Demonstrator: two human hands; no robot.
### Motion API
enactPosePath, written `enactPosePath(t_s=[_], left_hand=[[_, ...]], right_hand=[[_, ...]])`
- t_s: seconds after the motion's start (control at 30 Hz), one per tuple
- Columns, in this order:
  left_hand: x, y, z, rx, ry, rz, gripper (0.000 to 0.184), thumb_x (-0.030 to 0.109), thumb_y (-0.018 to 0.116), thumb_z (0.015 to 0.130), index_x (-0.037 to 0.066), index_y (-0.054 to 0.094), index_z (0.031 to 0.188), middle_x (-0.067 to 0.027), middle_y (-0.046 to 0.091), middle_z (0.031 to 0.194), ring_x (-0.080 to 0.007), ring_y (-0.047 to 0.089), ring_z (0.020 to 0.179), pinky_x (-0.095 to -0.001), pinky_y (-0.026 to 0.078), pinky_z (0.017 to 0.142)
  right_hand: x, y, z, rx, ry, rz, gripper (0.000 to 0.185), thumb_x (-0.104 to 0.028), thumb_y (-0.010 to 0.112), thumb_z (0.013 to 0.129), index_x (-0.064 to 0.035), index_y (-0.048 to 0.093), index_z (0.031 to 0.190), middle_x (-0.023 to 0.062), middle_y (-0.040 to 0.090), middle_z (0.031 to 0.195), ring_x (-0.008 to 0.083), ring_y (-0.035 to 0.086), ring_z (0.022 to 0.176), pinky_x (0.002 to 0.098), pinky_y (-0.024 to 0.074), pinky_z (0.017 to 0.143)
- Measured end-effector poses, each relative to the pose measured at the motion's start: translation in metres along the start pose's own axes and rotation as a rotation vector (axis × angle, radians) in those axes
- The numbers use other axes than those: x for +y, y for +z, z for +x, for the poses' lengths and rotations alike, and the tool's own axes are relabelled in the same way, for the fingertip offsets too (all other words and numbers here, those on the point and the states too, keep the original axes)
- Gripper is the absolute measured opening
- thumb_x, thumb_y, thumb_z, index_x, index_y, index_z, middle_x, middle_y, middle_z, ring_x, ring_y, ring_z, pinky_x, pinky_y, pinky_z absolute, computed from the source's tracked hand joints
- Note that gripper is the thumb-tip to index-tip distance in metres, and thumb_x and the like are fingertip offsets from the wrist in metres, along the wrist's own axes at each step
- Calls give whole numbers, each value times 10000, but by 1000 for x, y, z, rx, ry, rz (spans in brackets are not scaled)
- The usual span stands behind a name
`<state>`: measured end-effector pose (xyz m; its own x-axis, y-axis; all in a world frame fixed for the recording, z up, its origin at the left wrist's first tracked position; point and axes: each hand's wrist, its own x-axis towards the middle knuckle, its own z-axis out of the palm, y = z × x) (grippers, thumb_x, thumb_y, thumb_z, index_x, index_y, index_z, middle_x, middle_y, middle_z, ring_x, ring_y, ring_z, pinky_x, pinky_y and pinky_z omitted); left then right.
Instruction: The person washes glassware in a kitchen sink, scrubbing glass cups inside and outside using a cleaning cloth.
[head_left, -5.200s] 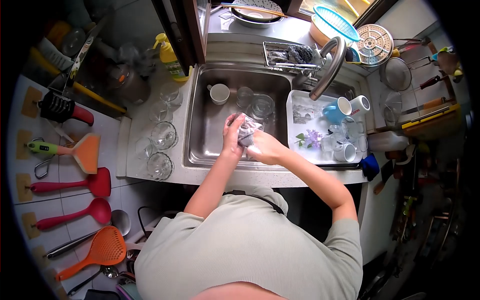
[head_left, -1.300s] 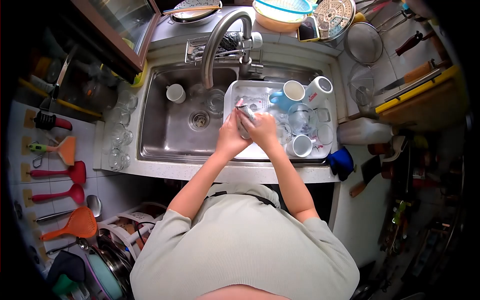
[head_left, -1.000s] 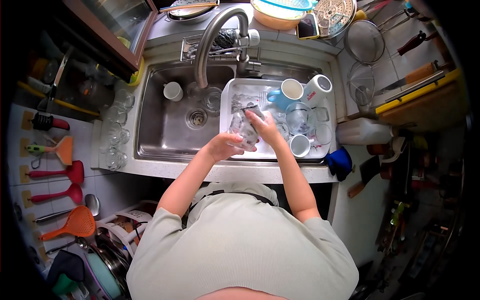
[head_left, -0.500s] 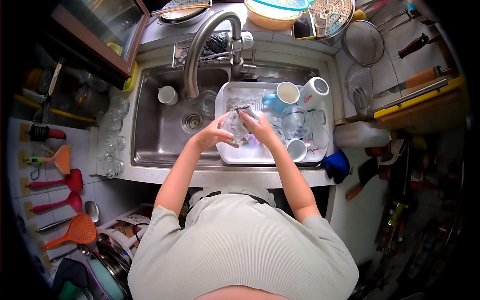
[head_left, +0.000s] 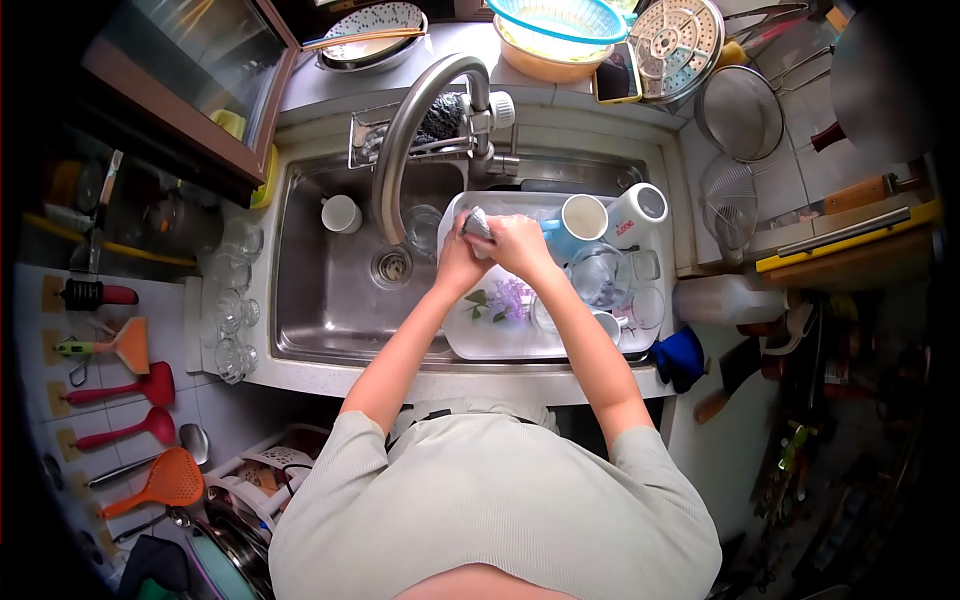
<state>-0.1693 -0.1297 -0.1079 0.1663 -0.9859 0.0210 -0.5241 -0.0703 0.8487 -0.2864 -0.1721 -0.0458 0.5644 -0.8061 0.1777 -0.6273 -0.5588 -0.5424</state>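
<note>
Both my hands are close together over the left part of a white tray (head_left: 475, 338). Between them a grey, crumpled cloth (head_left: 477, 222) sticks up. My left hand (head_left: 462, 262) is closed around its lower part. My right hand (head_left: 522, 246) is wrapped over it from the other side. My fingers hide most of what lies between the palms. Right of my hands, the tray holds a light blue mug (head_left: 572, 228), a white cup with red lettering (head_left: 638, 215), a clear glass bowl (head_left: 598, 276) and several other glasses and cups.
The tray rests across the right part of the steel sink (head_left: 330, 300). A curved faucet (head_left: 388, 170) arches over the sink. A white cup (head_left: 341, 214) and a clear glass (head_left: 422, 228) are in the left basin. Several glasses (head_left: 236, 310) line the left ledge.
My hands have drawn together around the grey cloth, and the pale, soapy-looking thing between them is now mostly hidden. The view has shifted slightly, uncovering the tray's purple flower print.
</note>
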Motion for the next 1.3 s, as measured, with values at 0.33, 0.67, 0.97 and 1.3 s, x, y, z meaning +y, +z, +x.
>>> enactPosePath(t_s=[0.33, 0.67, 0.97, 1.3], left_hand=[[-25, 31, 44, -114, -13, -119, 700, 205, 742, 567, 9, 420, 1157, -179, 455, 1165, -300, 438, 1090, -359, 369, 916], [-7, 30, 46, -116, -98, -456, 696, 35, 713, 558, 5, 426, 1191, -134, 532, 1099, -185, 551, 970, -276, 468, 775], [-10, 52, 44, -92, -61, -522, 717, -29, 649, 559, 55, 402, 1227, -108, 510, 1139, -183, 515, 1032, -281, 445, 834], [-12, 56, 39, -124, -60, -453, 738, -26, 656, 576, 89, 386, 1253, -93, 479, 1181, -182, 481, 1061, -308, 439, 855]], right_hand=[[48, 14, 24, 48, -231, -382, 59, -156, 599, 649, -108, 568, 635, 64, 592, 581, 212, 607, 599, 326, 445, 652], [63, 10, 15, -99, -153, -436, 108, -130, 640, 606, -99, 560, 671, 63, 607, 651, 216, 604, 688, 318, 422, 674], [77, 13, 4, -40, -122, -447, 99, -152, 572, 666, -87, 562, 592, 82, 597, 600, 220, 602, 608, 313, 436, 631], [68, -8, -6, 50, -113, -293, 231, -295, 637, 691, -81, 556, 660, 92, 585, 603, 248, 585, 596, 343, 444, 620]])
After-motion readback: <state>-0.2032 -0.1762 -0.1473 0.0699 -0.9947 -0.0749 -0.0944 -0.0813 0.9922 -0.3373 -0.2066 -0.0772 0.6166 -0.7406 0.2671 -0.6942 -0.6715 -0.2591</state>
